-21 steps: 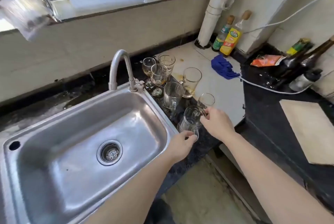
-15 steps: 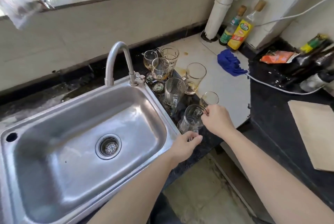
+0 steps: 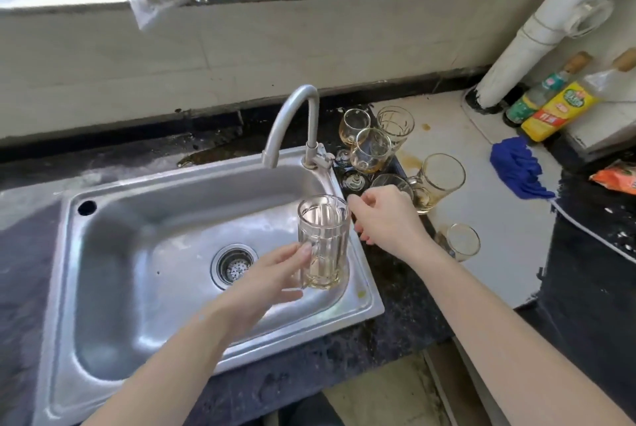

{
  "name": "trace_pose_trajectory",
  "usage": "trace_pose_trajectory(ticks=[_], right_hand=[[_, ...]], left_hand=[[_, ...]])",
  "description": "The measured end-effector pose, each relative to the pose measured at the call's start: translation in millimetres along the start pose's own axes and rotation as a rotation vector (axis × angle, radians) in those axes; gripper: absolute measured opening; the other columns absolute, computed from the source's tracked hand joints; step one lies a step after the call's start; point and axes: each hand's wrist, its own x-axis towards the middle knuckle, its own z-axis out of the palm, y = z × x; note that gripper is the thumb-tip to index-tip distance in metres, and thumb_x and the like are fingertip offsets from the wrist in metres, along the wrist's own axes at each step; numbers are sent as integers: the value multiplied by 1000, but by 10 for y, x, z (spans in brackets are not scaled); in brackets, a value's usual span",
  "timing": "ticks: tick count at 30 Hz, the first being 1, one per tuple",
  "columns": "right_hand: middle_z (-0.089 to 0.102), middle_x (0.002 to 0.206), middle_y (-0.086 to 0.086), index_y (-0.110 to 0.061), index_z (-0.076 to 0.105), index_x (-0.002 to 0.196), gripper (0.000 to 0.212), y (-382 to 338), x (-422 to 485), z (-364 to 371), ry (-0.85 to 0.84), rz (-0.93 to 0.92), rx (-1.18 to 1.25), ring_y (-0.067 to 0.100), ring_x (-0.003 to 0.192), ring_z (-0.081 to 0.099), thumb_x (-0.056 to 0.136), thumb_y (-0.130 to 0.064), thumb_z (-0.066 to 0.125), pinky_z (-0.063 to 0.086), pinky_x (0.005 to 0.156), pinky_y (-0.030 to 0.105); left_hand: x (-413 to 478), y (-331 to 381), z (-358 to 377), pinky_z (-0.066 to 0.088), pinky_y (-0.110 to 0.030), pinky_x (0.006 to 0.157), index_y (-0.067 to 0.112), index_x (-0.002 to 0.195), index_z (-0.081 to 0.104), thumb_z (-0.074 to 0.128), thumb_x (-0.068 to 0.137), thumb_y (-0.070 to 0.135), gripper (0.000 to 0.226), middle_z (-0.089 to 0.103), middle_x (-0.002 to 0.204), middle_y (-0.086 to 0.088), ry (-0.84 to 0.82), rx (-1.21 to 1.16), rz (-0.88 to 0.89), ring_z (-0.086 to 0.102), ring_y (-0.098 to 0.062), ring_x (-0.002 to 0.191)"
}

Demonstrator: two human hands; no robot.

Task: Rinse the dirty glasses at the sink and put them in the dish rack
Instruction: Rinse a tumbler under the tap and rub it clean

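My left hand [image 3: 275, 274] holds a ribbed glass mug [image 3: 323, 241] by its handle, upright over the right side of the steel sink [image 3: 144, 253], with yellowish dregs at its bottom. My right hand [image 3: 385, 219] hovers just right of the mug over the sink's edge, fingers loosely curled and holding nothing. Several dirty glasses stand right of the sink: two stemmed glasses [image 3: 370, 150], a cut tumbler [image 3: 395, 122], a handled mug [image 3: 438, 181] and a small glass [image 3: 463, 241]. The tap [image 3: 299, 122] arches over the sink with no water running.
A blue cloth [image 3: 516, 169] and a white cable [image 3: 592, 229] lie on the counter at right. Two bottles [image 3: 557, 105] stand by a white pipe [image 3: 537, 36]. An orange packet [image 3: 616, 177] sits at the far right. No dish rack is visible.
My left hand has lifted the ribbed mug off the counter and carried it left over the sink. My right hand has let go of it and stays beside it.
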Motion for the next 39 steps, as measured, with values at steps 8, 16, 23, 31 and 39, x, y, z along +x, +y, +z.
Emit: trace_pose_trajectory(ticks=[8, 16, 23, 31, 39], right_hand=[[49, 128, 18, 0, 47, 131, 38, -313, 1152, 713, 10, -203, -590, 32, 112, 55, 93, -4, 44, 47, 84, 37], [60, 116, 10, -7, 58, 123, 38, -336, 1598, 894, 8, -244, -1066, 27, 102, 62, 90, 6, 48, 43, 64, 32], [64, 108, 11, -6, 61, 113, 33, -304, 1560, 877, 9, -324, -1121, 29, 96, 64, 86, 10, 50, 42, 62, 33], [66, 108, 12, -2, 56, 120, 38, -260, 1564, 931, 20, -360, -1120, 32, 99, 64, 86, 13, 48, 41, 63, 35], [66, 107, 12, -1, 57, 117, 36, -280, 1550, 965, -7, -366, -1157, 32, 100, 64, 85, 14, 48, 42, 63, 36]], left_hand=[[356, -199, -523, 47, -33, 92, 21, 107, 69, 57, 92, 40, 27, 71, 102, 3, 297, -132, -69, 61, -15, 87], [478, -240, -812, 35, -32, 82, 13, 94, 69, 55, 96, 29, 22, 62, 87, 0, 328, -137, -38, 48, -17, 84], [534, -231, -800, 28, -34, 76, 9, 98, 68, 60, 89, 40, 34, 54, 88, -5, 278, -160, -19, 36, -22, 85], [555, -310, -821, 39, -29, 87, 30, 71, 66, 52, 96, 36, 29, 62, 84, 6, 214, -127, -8, 51, -15, 83], [572, -338, -826, 40, -29, 88, 27, 71, 64, 54, 95, 36, 27, 65, 82, 8, 213, -156, 14, 56, -12, 83]])
